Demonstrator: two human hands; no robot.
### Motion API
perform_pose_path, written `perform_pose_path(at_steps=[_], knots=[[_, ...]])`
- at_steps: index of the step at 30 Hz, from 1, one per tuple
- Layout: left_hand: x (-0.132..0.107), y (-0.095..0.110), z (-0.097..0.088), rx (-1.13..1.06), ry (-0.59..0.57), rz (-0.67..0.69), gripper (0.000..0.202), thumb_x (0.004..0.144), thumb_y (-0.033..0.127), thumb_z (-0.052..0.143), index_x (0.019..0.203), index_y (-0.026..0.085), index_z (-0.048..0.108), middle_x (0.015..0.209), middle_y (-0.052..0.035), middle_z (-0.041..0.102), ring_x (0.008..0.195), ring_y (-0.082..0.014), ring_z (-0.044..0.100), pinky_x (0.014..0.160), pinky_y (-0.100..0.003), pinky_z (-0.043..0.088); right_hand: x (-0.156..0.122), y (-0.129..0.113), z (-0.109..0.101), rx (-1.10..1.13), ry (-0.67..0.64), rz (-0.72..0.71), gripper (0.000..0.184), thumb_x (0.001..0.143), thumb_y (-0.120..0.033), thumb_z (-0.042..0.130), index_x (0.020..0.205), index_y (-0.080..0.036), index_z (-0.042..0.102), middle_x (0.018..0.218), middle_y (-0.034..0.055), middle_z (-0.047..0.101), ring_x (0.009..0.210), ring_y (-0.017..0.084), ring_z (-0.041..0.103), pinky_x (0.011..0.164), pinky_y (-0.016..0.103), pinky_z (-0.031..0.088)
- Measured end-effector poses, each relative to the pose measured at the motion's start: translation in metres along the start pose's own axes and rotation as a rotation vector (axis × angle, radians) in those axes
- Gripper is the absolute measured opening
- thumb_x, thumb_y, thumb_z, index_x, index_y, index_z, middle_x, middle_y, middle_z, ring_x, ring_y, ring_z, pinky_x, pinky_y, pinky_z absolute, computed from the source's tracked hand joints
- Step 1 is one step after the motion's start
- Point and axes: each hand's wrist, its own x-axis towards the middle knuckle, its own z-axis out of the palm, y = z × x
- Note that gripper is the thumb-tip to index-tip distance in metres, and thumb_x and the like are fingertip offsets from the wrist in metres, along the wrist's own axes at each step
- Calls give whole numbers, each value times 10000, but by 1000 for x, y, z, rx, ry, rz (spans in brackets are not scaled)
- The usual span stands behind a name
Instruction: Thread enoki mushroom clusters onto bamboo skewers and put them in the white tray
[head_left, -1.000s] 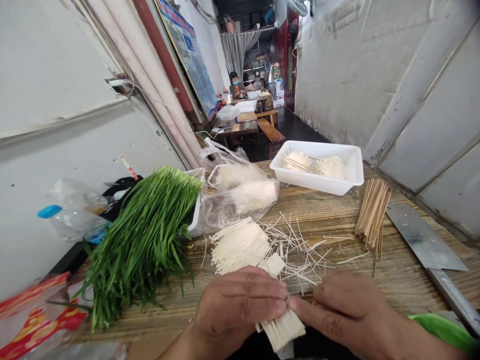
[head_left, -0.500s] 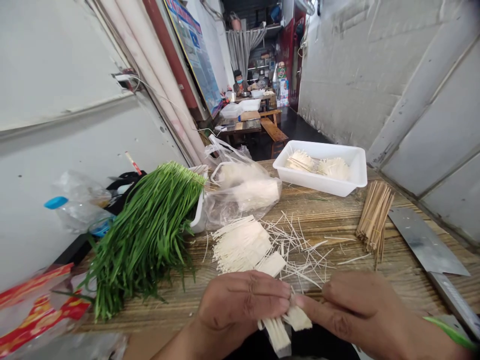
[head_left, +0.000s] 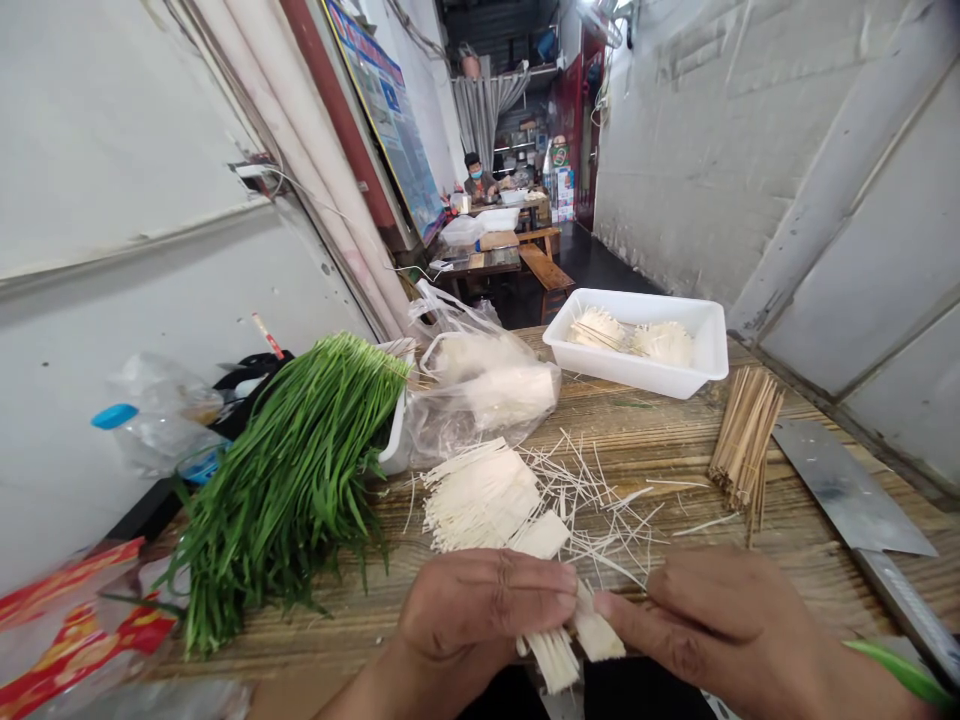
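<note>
My left hand [head_left: 487,605] is closed over a bunch of enoki mushrooms [head_left: 553,660], whose cut ends stick out below the fingers. A flat enoki piece [head_left: 598,628] lies between my two hands. My right hand [head_left: 712,625] has its fingers curled, with the index fingertip against that piece; whatever lies inside its grip is hidden. Just beyond my left hand, a fanned enoki bundle [head_left: 480,495] and a smaller enoki chunk [head_left: 544,535] rest on the wooden table [head_left: 637,425]. Loose enoki strands [head_left: 600,510] are scattered beside them.
Green garlic chives [head_left: 300,480] are heaped left, by a plastic bag [head_left: 487,395] of enoki. A white tray [head_left: 637,375] holding enoki bunches stands behind. Bundled wooden sticks [head_left: 746,435] and a cleaver [head_left: 847,485] lie right. A masked person [head_left: 480,180] sits far back.
The camera view has tilted slightly, so the scene sits a little lower. Both hands keep nearly the same place, and the flat enoki piece shows a little more between them.
</note>
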Motion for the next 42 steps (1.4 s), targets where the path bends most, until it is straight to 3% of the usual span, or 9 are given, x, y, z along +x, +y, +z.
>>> perform_pose_path(at_steps=[8, 15, 20, 30, 42], knots=[[3, 3, 1, -17, -30, -57, 250, 807, 195, 599, 1010, 304, 696, 926, -71, 736, 814, -195, 703, 738, -289, 586, 5, -3, -6, -86, 61, -50, 296, 947, -180, 430, 1224, -215, 531, 637, -34, 555, 528, 101, 486, 447, 250, 354], [4, 2, 2, 6, -101, -56, 444, 730, 35, 648, 1070, 319, 656, 957, -66, 728, 850, -190, 696, 765, -286, 575, 2, 0, -11, -125, 58, -68, 314, 935, -164, 444, 1238, -176, 525, 666, -6, 585, 556, 123, 497, 467, 273, 360], [4, 4, 1, -28, -71, -74, 362, 765, 101, 633, 1048, 323, 668, 967, -58, 724, 846, -190, 697, 759, -282, 578, -3, 1, -11, -118, 43, -54, 359, 937, -160, 431, 1292, -200, 466, 710, -7, 594, 584, 122, 517, 479, 266, 380], [6, 9, 4, -83, -75, -164, 233, 790, 178, 620, 972, 294, 708, 939, -50, 734, 828, -187, 701, 775, -276, 574, 0, -4, -15, -171, 89, -71, 314, 931, -138, 454, 1230, -193, 530, 647, -22, 569, 557, 113, 505, 459, 266, 363], [6, 10, 5, -16, -100, -56, 483, 706, -14, 647, 1058, 316, 664, 970, -60, 724, 849, -175, 696, 747, -245, 569, -1, -4, -24, -152, 85, -73, 296, 950, -149, 405, 1205, -162, 556, 681, 12, 608, 565, 128, 500, 466, 284, 337]])
